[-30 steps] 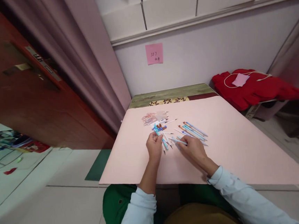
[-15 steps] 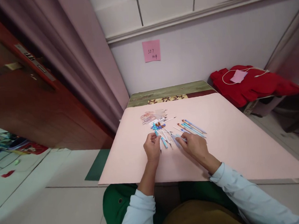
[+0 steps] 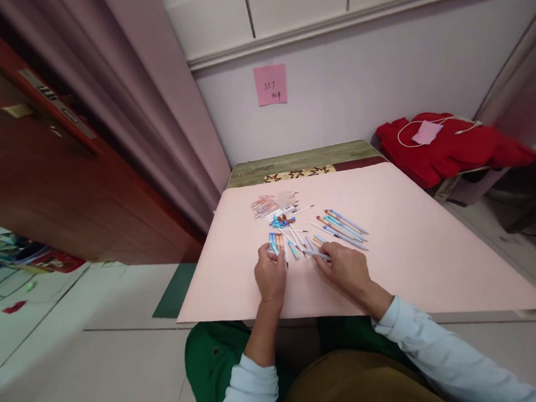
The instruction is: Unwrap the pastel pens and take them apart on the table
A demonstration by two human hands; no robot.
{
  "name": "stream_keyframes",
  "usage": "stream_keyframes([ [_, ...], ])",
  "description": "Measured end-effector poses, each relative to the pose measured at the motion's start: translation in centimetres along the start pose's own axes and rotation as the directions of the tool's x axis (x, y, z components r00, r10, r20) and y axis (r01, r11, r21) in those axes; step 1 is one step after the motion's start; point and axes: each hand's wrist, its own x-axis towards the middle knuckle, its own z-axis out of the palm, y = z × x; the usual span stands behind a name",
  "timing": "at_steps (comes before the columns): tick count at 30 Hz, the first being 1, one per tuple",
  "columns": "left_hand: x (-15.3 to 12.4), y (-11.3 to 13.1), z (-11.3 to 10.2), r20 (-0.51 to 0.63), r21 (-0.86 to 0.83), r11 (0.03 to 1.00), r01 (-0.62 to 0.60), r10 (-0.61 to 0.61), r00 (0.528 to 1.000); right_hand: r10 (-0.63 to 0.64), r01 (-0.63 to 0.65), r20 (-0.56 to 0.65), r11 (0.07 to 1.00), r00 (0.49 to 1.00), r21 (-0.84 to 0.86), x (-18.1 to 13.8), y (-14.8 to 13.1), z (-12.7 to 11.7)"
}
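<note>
My left hand (image 3: pixel 270 274) is curled on the pink sheet (image 3: pixel 395 265), its fingers closed on a thin dark refill beside several short blue and orange pen barrels (image 3: pixel 275 242). My right hand (image 3: pixel 344 268) is closed in a pinch on a pale blue pen barrel (image 3: pixel 316 255) that points left. Loose white refills (image 3: pixel 295 235) lie between the hands. A row of assembled blue and orange pens (image 3: pixel 343 225) lies just beyond my right hand. Small blue and brown caps (image 3: pixel 282 221) and a clear packet of parts (image 3: pixel 268 205) sit farther back.
The pink sheet covers a small table with a green wooden edge (image 3: pixel 302 158) against the wall. A red cloth with a white cable (image 3: pixel 451 144) lies on a stool to the right. A curtain (image 3: pixel 147 111) and brown door (image 3: pixel 34 159) stand to the left.
Both hands drew slightly back toward me. My left hand left the blue and orange barrels lying in a small row ahead of it. The camera tilted a little.
</note>
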Motion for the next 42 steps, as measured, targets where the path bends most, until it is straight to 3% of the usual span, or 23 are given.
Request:
stream_keyframes([
  [5, -0.4, 0.7, 0.0, 0.091, 0.108, 0.992, -0.068, 0.059, 0.994, -0.045, 0.047, -0.105, 0.999, 0.993, 0.017, -0.1, 0.0, 1.9],
  [8, -0.4, 0.9, 0.0, 0.121, 0.163, 0.979, -0.124, 0.105, 0.987, -0.014, 0.023, -0.158, 0.998, 0.987, 0.053, 0.0, 1.1, 1.8],
  [12, -0.5, 1.0, -0.1, 0.123, 0.159, 0.975, -0.158, 0.140, 0.983, 0.141, -0.138, -0.179, 0.990, 0.974, 0.027, 0.8, 3.8, 0.0],
  [16, -1.3, 1.2, -0.6, 0.092, 0.086, 0.971, -0.223, 0.215, 0.972, 0.267, -0.277, -0.107, 0.956, 0.958, -0.100, 1.3, 6.2, -1.7],
  [20, -2.3, 1.4, -1.0, 0.245, -0.009, 0.919, -0.395, 0.385, 0.890, 0.238, -0.246, -0.064, 0.955, 0.969, -0.165, 1.0, 6.9, -1.6],
  [23, -2.3, 1.8, -0.7, 0.422, -0.019, 0.890, -0.455, 0.420, 0.804, 0.200, -0.199, -0.016, 0.960, 0.980, -0.196, 0.9, 7.1, -1.2],
  [25, -2.0, 2.2, -0.1, 0.474, 0.000, 0.873, -0.487, 0.429, 0.769, 0.186, -0.181, 0.004, 0.963, 0.983, -0.201, 0.9, 7.1, -1.2],
  [30, -0.8, 2.8, 1.8, 0.425, 0.006, 0.847, -0.532, 0.479, 0.768, 0.171, -0.175, -0.060, 0.982, 0.983, -0.071, 0.7, 6.7, -1.9],
  [33, -0.6, 2.8, 2.4, 0.399, -0.006, 0.844, -0.537, 0.494, 0.772, 0.211, -0.196, -0.054, 0.959, 0.976, 0.203, 0.3, 5.9, -1.9],
  [35, -0.6, 2.8, 2.5, 0.379, -0.055, 0.854, -0.518, 0.498, 0.780, 0.189, -0.174, 0.022, 0.851, 0.982, 0.495, 0.2, 5.0, -1.2],
  [37, -0.6, 3.0, 2.4, 0.330, -0.156, 0.881, -0.446, 0.472, 0.818, 0.106, -0.172, 0.135, 0.606, 0.985, 0.776, 0.2, 3.8, -0.3],
  [38, -0.6, 3.2, 2.3, 0.289, -0.218, 0.904, -0.368, 0.420, 0.860, 0.066, -0.202, 0.194, 0.470, 0.979, 0.859, 0.2, 3.1, 0.1],
  [40, -0.6, 3.8, 1.9, 0.222, -0.385, 0.917, -0.103, 0.200, 0.954, 0.017, -0.288, 0.295, 0.273, 0.955, 0.918, 0.3, 1.8, 0.5],
  [41, -0.5, 4.2, 1.7, 0.231, -0.484, 0.873, 0.067, 0.054, 0.971, -0.001, -0.320, 0.328, 0.215, 0.945, 0.923, 0.3, 1.3, 0.6],
  [42, -0.4, 4.6, 1.5, 0.283, -0.575, 0.784, 0.234, -0.078, 0.956, -0.017, -0.340, 0.348, 0.180, 0.937, 0.923, 0.3, 0.9, 0.5],
])
